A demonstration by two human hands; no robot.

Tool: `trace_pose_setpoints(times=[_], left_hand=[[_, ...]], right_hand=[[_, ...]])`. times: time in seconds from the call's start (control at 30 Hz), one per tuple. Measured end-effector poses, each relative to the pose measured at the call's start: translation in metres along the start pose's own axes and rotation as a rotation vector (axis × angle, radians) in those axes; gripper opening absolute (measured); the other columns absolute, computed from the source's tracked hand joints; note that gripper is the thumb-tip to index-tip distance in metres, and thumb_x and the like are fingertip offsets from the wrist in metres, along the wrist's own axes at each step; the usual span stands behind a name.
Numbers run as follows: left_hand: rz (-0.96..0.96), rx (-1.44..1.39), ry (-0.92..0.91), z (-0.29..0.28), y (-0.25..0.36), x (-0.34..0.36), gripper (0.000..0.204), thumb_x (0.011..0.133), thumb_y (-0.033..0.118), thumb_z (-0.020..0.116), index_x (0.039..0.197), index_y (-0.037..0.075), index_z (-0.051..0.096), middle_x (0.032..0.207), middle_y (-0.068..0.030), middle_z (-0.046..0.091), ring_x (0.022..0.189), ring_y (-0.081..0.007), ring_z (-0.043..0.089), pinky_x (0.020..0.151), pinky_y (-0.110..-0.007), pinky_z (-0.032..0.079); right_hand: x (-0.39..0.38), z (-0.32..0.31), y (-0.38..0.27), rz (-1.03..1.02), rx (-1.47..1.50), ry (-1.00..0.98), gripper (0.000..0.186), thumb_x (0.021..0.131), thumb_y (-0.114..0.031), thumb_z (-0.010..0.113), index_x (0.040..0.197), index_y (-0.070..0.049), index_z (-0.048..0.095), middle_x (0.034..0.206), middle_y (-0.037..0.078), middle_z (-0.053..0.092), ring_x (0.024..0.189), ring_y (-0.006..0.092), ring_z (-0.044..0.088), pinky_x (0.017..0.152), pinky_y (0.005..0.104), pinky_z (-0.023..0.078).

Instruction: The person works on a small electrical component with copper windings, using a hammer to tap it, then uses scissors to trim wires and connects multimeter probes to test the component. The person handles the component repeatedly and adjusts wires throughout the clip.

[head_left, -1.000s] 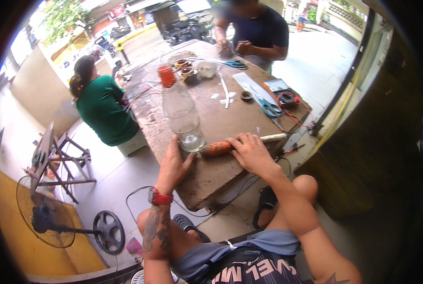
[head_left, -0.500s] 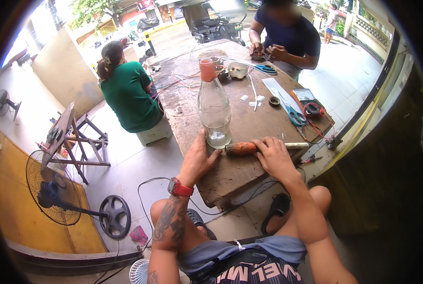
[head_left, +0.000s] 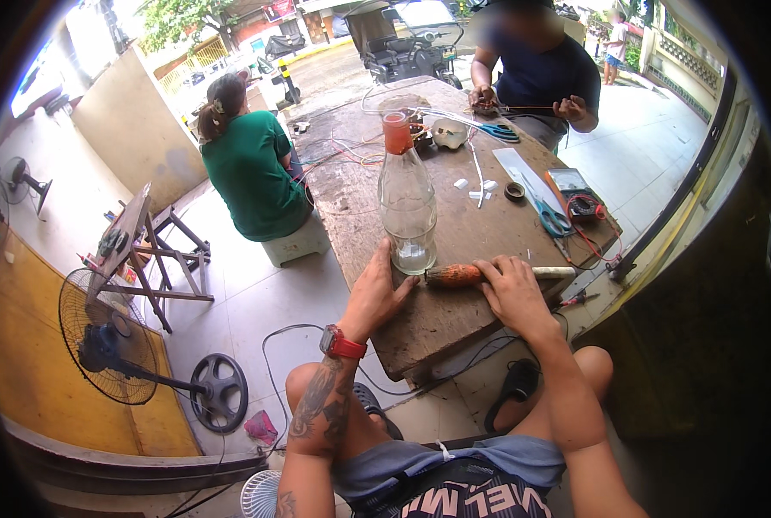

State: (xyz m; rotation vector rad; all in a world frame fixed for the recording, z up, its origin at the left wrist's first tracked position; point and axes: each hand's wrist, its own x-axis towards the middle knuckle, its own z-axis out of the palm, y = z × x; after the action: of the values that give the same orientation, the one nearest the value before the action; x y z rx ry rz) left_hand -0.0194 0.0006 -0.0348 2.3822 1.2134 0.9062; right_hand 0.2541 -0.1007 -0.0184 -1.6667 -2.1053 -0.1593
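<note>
A tall clear glass bottle (head_left: 407, 207) with a red cap (head_left: 396, 129) stands upright near my end of the wooden table (head_left: 351, 198). My left hand (head_left: 377, 293) lies beside its base, fingers extended along the left side and thumb apart, touching or nearly touching the glass. My right hand (head_left: 513, 293) has its fingers curled over a rod-like tool with a mottled orange end (head_left: 450, 275) and pale shaft (head_left: 554, 272), lying crosswise just right of the bottle.
A multimeter (head_left: 575, 198), scissors (head_left: 556, 223), tape roll (head_left: 514, 191) and wires lie on the table. A person (head_left: 247, 173) sits left; another (head_left: 541, 78) works across. A folding wooden stand (head_left: 157, 259) and fan (head_left: 101, 337) are left; cables cross the floor.
The view has shifted, so the scene sits farther right in the picture. My hands stay by the bottle and tool. The co-worker opposite has spread their hands apart with a thin strand between.
</note>
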Motion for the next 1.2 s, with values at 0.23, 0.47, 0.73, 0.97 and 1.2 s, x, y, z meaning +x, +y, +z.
trace_pose_setpoints(times=[0.23, 0.47, 0.73, 0.97, 1.2], left_hand=[[-0.013, -0.020, -0.018, -0.002, 0.001, 0.000, 0.090, 0.094, 0.035, 0.077, 0.156, -0.009, 0.028, 0.144, -0.0344, 0.054, 0.135, -0.0457, 0.055, 0.112, -0.046, 0.046], [-0.026, -0.010, -0.015, -0.002, 0.002, 0.000, 0.089, 0.094, 0.036, 0.077, 0.155, -0.010, 0.029, 0.144, -0.0350, 0.054, 0.135, -0.0458, 0.055, 0.113, -0.046, 0.046], [-0.003, 0.014, -0.004, 0.001, 0.000, 0.000, 0.092, 0.094, 0.034, 0.078, 0.155, -0.011, 0.027, 0.145, -0.0355, 0.053, 0.136, -0.0451, 0.055, 0.113, -0.046, 0.045], [-0.056, -0.032, -0.062, -0.005, 0.004, 0.001, 0.094, 0.094, 0.035, 0.077, 0.158, -0.011, 0.025, 0.147, -0.0352, 0.052, 0.138, -0.0445, 0.053, 0.116, -0.045, 0.044], [-0.061, -0.051, -0.103, -0.013, 0.007, 0.001, 0.090, 0.094, 0.031, 0.075, 0.157, -0.013, 0.028, 0.154, -0.0336, 0.046, 0.144, -0.0418, 0.047, 0.121, -0.042, 0.038]], right_hand=[[0.000, -0.001, 0.000, 0.003, -0.003, -0.010, 0.040, 0.096, -0.018, 0.068, 0.135, -0.008, 0.064, 0.119, 0.013, 0.062, 0.115, 0.0319, 0.057, 0.104, 0.0453, 0.044], [0.000, 0.000, 0.000, 0.004, 0.000, -0.006, 0.040, 0.096, -0.017, 0.068, 0.135, -0.008, 0.064, 0.119, 0.013, 0.062, 0.115, 0.0319, 0.057, 0.104, 0.0455, 0.044], [-0.001, 0.002, 0.001, 0.002, -0.002, -0.010, 0.041, 0.096, -0.017, 0.069, 0.135, -0.008, 0.063, 0.119, 0.013, 0.061, 0.116, 0.0320, 0.057, 0.105, 0.0456, 0.043], [0.000, -0.016, 0.002, -0.026, 0.055, -0.074, 0.040, 0.094, -0.016, 0.071, 0.132, -0.008, 0.064, 0.117, 0.013, 0.063, 0.116, 0.0338, 0.059, 0.103, 0.0457, 0.045], [0.002, -0.060, -0.002, -0.014, 0.362, 0.321, 0.038, 0.101, -0.013, 0.066, 0.135, -0.003, 0.054, 0.119, 0.016, 0.062, 0.108, 0.0342, 0.061, 0.096, 0.0446, 0.049]])
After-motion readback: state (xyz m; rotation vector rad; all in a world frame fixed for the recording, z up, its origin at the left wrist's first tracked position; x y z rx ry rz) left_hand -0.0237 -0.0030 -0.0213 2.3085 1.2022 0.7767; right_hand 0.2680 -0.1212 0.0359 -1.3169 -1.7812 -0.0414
